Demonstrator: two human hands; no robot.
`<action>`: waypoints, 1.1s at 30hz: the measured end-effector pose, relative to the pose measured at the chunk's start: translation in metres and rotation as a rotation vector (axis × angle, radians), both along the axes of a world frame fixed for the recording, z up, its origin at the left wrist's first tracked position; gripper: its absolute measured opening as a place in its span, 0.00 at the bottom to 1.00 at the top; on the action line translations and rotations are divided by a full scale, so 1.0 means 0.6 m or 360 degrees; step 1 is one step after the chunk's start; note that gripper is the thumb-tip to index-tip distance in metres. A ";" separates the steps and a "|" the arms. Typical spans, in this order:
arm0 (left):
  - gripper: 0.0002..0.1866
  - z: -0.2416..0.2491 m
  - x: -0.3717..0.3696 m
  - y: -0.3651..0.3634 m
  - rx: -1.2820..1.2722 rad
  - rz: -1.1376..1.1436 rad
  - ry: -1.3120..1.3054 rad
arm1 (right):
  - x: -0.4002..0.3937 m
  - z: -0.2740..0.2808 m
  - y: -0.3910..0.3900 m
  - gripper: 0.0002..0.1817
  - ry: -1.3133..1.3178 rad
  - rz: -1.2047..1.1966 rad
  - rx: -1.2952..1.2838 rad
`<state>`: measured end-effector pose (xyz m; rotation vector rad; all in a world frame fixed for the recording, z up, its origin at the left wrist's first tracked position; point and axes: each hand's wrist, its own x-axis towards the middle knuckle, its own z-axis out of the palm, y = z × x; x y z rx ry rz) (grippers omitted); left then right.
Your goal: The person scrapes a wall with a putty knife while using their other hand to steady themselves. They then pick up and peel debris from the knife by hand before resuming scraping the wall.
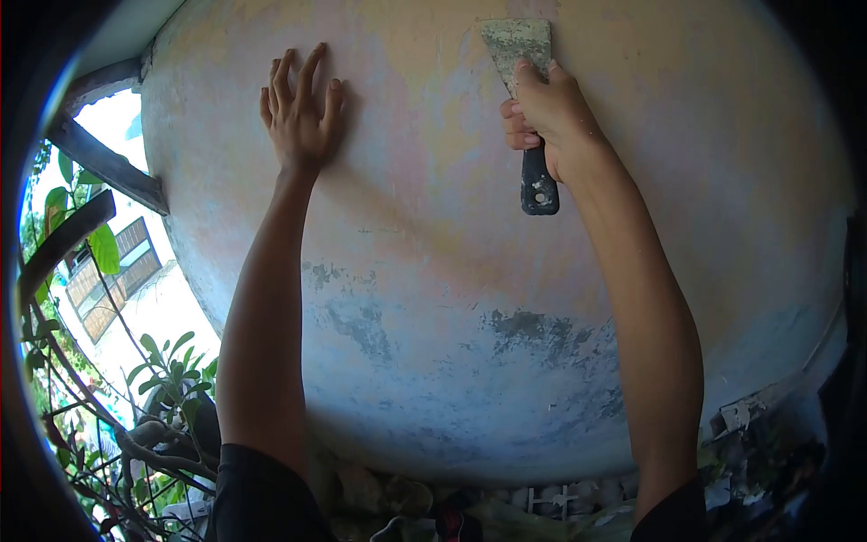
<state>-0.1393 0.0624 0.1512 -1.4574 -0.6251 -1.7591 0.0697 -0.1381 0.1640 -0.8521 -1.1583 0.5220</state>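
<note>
My right hand is wrapped round a paint scraper with a black, paint-spotted handle. Its wide, crusted metal blade points up and lies against the upper part of the wall. My thumb and a finger press on the blade's lower part. To the left, my left hand rests on the same wall with its fingers spread, holding nothing. The wall carries patchy faded pink, yellow and pale blue paint. Lower down, grey patches show where paint is worn off.
Leafy plants and bare branches crowd the left side, near a wooden beam by the wall's edge. Beyond them is a bright outdoor area with a slatted brown gate. Dim, cluttered objects lie along the wall's foot.
</note>
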 end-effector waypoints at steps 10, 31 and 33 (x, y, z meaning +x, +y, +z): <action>0.26 0.000 -0.003 0.000 -0.0007 -0.0038 -0.0005 | 0.007 0.024 -0.005 0.10 0.0043 0.0077 -0.0099; 0.25 -0.002 -0.002 -0.008 -0.0052 0.0065 0.0020 | 0.015 0.049 0.007 0.10 0.0029 0.0178 -0.0146; 0.25 -0.002 0.000 -0.010 -0.0059 0.0043 0.0028 | 0.013 0.027 -0.004 0.11 0.0067 0.0120 -0.0095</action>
